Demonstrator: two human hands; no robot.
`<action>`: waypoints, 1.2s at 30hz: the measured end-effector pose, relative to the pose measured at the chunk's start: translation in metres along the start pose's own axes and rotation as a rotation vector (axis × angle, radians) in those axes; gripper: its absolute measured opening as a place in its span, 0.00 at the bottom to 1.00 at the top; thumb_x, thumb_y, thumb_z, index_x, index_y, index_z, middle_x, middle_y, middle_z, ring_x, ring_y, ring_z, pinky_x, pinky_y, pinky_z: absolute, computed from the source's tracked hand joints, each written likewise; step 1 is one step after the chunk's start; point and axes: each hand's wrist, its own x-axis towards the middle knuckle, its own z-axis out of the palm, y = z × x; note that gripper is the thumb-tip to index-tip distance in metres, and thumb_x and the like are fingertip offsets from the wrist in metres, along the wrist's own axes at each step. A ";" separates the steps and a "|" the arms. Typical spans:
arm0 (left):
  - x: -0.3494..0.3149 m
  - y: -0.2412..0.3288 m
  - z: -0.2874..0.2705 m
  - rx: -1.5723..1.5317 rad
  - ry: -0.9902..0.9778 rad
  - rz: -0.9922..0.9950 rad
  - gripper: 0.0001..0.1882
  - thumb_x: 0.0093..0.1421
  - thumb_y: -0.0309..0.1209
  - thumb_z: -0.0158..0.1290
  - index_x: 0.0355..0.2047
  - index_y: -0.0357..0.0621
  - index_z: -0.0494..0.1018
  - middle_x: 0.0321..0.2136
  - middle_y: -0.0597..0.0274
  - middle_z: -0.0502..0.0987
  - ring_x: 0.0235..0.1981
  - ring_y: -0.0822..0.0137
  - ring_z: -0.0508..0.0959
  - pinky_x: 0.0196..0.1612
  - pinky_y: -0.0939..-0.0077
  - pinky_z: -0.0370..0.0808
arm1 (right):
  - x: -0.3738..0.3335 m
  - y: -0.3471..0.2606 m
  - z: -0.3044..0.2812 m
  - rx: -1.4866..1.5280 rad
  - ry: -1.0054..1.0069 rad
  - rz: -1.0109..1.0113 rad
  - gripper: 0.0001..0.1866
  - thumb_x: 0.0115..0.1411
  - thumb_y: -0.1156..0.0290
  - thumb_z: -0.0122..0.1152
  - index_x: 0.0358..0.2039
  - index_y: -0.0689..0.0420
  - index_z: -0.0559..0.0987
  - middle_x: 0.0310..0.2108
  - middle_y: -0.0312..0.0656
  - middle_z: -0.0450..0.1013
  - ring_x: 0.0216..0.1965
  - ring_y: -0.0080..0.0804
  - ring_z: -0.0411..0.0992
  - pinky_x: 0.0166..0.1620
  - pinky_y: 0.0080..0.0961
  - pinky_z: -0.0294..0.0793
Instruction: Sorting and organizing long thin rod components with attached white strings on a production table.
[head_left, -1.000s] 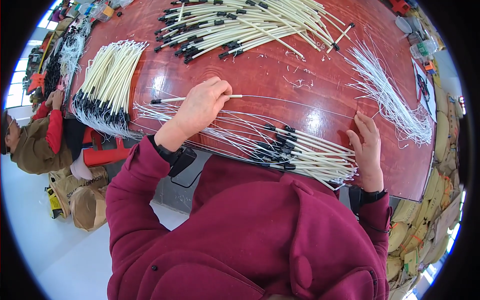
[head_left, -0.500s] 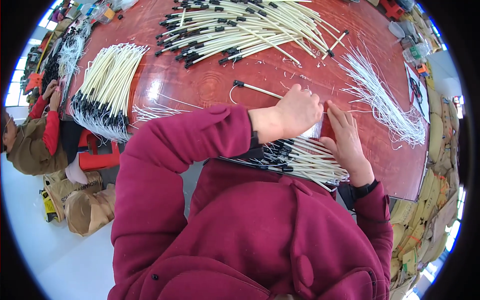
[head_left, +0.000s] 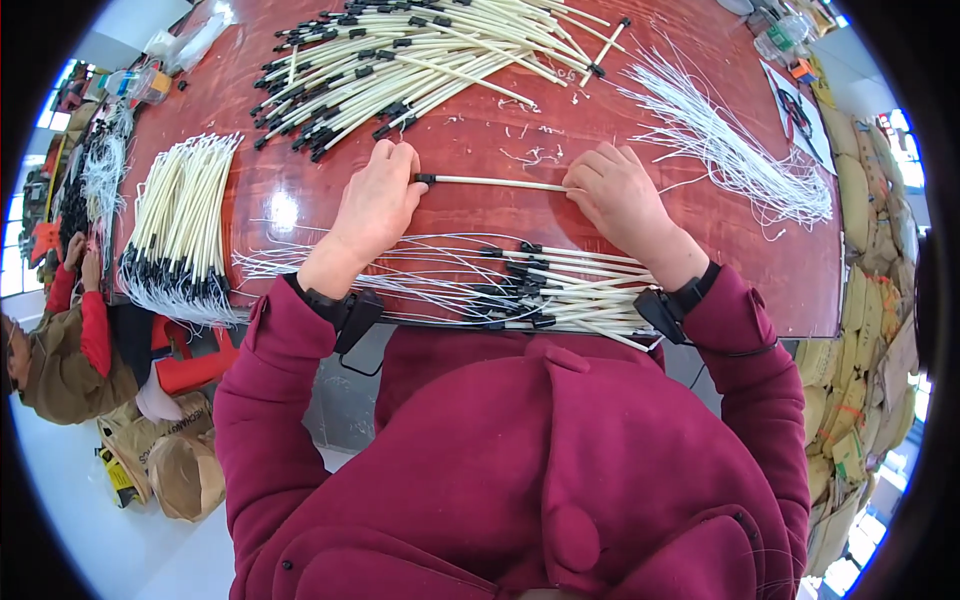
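Note:
A thin cream-coloured rod [head_left: 500, 182] with a black end piece [head_left: 426, 179] stretches level between my two hands above the red table. My left hand [head_left: 378, 200] is closed at the black end piece; its fingertips hide exactly what they pinch. At the plain end, my right hand [head_left: 622, 198] has its thumb and fingers closed on the rod. Closest to my body lies a bundle of similar rods [head_left: 590, 285] with black ends, their white cords [head_left: 400, 272] trailing left under my left wrist.
A large heap of rods [head_left: 420, 60] covers the table's far side. Another corded bundle [head_left: 185, 215] lies at left. Loose white cords [head_left: 735, 140] and black-handled scissors [head_left: 797, 115] are at right. A co-worker's hands [head_left: 85, 260] are at the far left.
My left hand has moved left along the rod, from its plain end to the black end piece. My right hand, flat beside the rod before, now grips the plain end. The view has shifted too.

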 end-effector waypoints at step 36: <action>0.187 0.176 0.110 0.027 0.028 0.533 0.14 0.60 0.37 0.60 0.37 0.37 0.76 0.39 0.45 0.79 0.42 0.44 0.81 0.42 0.52 0.79 | -0.093 0.050 -0.077 0.065 0.116 0.252 0.17 0.55 0.69 0.71 0.44 0.57 0.81 0.46 0.40 0.77 0.46 0.43 0.71 0.53 0.38 0.68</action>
